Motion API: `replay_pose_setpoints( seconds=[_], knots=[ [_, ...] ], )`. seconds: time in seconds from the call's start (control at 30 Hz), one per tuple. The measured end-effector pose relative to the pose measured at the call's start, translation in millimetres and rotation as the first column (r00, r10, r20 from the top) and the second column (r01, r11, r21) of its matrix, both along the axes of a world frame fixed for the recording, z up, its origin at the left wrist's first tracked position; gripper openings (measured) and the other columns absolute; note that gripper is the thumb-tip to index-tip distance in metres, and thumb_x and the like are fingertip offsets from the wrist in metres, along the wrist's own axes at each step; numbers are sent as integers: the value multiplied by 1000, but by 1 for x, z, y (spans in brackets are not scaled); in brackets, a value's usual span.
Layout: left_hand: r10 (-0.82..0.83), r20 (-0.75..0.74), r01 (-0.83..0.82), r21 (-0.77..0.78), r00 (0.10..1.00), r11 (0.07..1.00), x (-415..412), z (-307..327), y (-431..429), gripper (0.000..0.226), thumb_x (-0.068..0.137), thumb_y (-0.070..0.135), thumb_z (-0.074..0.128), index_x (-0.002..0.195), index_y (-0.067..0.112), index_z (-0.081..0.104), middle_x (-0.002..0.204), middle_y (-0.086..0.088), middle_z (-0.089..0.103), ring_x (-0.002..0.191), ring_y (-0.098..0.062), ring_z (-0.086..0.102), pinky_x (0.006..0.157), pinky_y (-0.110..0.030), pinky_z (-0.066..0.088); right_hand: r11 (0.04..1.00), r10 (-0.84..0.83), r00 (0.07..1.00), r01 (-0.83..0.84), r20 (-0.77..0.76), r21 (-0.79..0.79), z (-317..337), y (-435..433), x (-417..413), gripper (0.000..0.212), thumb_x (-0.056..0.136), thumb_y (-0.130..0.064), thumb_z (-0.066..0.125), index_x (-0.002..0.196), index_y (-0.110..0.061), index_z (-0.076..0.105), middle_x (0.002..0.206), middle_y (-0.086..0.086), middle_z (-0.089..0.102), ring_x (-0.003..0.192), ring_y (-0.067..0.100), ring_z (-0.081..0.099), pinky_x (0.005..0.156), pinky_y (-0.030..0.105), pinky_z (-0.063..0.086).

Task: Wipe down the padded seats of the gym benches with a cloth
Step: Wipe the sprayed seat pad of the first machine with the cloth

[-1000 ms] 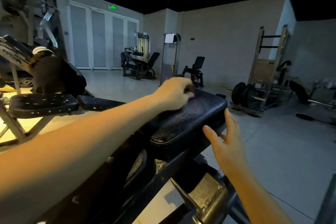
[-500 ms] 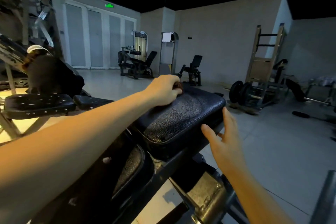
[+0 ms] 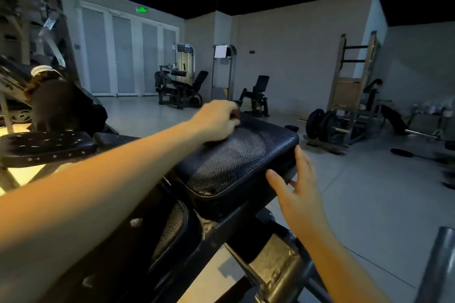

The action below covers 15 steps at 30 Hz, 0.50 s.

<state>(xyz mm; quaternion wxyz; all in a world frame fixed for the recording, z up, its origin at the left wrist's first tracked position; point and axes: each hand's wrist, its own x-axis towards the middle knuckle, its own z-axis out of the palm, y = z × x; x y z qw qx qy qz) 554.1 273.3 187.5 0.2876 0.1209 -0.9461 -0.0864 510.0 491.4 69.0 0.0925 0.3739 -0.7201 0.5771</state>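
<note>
Your left grip is curled over a small dark cloth, only a scrap of it showing, down on the far left corner of the bench's black padded seat. Your right grip is spread open, fingers straight, at the seat's right edge

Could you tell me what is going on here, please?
A person is wiping a black bench pad in a gym. The left hand, fingers curled round a small dark cloth, is at the pad's far left corner. The right hand is open beside the pad's right edge; whether it touches is unclear.
</note>
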Motion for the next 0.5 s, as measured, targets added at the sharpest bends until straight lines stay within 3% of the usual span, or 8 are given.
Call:
replay_pose_setpoints(
  seconds=[0.07, 0.13, 0.2, 0.27, 0.33, 0.4, 0.5],
  knots=[
    [-154, -3, 154, -26, 988, 988, -5, 1, 36, 10, 98, 29, 63, 104, 21, 64, 103, 3, 65, 99, -22, 62, 88, -39, 49, 1000, 4, 1000, -4, 10, -6, 1, 2, 0, 85, 90, -48, 65, 161, -32, 21, 160, -13, 29, 144, 8, 35, 117, 47, 39],
    [-333, 43, 335, -64, 942, 940, 16, -4, 59, 6, 99, 27, 64, 104, 23, 63, 98, 9, 62, 92, -11, 59, 84, -30, 48, 1000, 13, 1000, -13, 12, -13, 1, 1, -1, 81, 90, -43, 66, 159, -35, 24, 155, -14, 34, 137, 3, 41, 113, 40, 43],
    [-403, 92, 409, -60, 911, 911, 44, -10, 53, 6, 98, 25, 65, 104, 23, 64, 98, 11, 63, 89, -4, 58, 80, -21, 46, 1000, 15, 1000, -15, 14, -24, -1, -1, -3, 79, 90, -41, 66, 158, -35, 27, 151, -15, 38, 131, 0, 44, 108, 33, 45],
    [-313, 107, 323, -103, 944, 941, 57, -10, 20, 9, 98, 24, 65, 106, 19, 66, 100, 8, 66, 91, -9, 60, 82, -25, 47, 1000, 14, 1000, -14, 9, -24, -3, -2, -5, 81, 89, -44, 66, 159, -34, 25, 152, -15, 37, 135, 2, 42, 111, 34, 43],
    [-116, 118, 133, -150, 986, 980, 50, -6, -19, 10, 98, 28, 64, 104, 20, 66, 101, 3, 67, 95, -19, 61, 87, -37, 49, 1000, 5, 1000, -5, 4, -13, -4, -3, -6, 83, 91, -44, 66, 160, -33, 22, 156, -13, 34, 141, 6, 38, 115, 41, 41],
    [25, 122, -10, -115, 992, 993, 26, -1, -32, 9, 98, 30, 63, 99, 21, 63, 104, -1, 68, 99, -26, 62, 89, -41, 50, 1000, -10, 1000, 10, -11, 5, -3, -3, -5, 82, 92, -44, 66, 161, -32, 21, 159, -11, 31, 144, 9, 36, 117, 46, 40],
    [9, 50, -7, -50, 999, 999, -15, 7, -2, 11, 98, 29, 62, 103, 19, 64, 112, -6, 68, 106, -31, 62, 92, -41, 49, 1000, -13, 1000, 13, -14, 22, -1, -1, -2, 83, 93, -44, 65, 161, -33, 19, 161, -11, 28, 146, 11, 34, 117, 49, 39]
  ],
)
